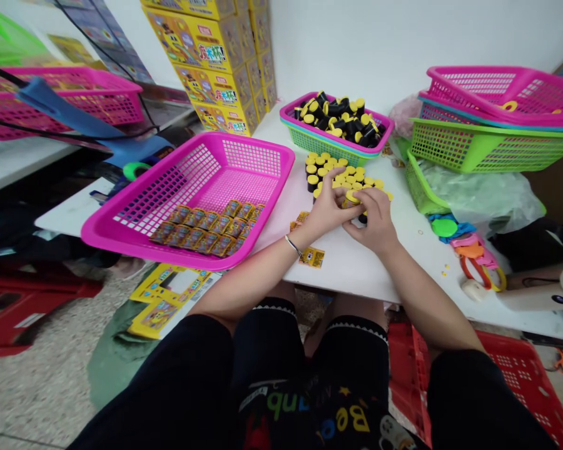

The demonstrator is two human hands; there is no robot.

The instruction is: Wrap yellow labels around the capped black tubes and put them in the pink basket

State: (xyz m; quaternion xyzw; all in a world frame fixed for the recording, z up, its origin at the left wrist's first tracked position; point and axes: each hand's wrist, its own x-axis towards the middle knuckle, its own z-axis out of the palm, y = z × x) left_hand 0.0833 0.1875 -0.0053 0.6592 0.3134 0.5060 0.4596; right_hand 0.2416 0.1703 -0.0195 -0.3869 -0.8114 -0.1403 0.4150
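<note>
My left hand (329, 209) and my right hand (376, 222) meet over the white table, fingers closed around one small yellow-capped tub (351, 196). Its lower side is mostly covered by my fingers. Just behind stands a cluster of upright black tubs with yellow caps (319, 173). Under my left wrist lie yellow printed labels (313, 257), partly hidden by the arm. To the left, a pink basket (244, 155) holds rows of tubs wrapped in printed labels (208, 240).
A basket (288, 119) heaped with loose black tubs stands at the back. Yellow boxes (206, 44) are stacked behind left. On the right are stacked baskets (478, 147), plastic bags, coloured tape rolls (471, 250) and a white fan (544, 294). A blue-handled tool (70, 112) hangs left.
</note>
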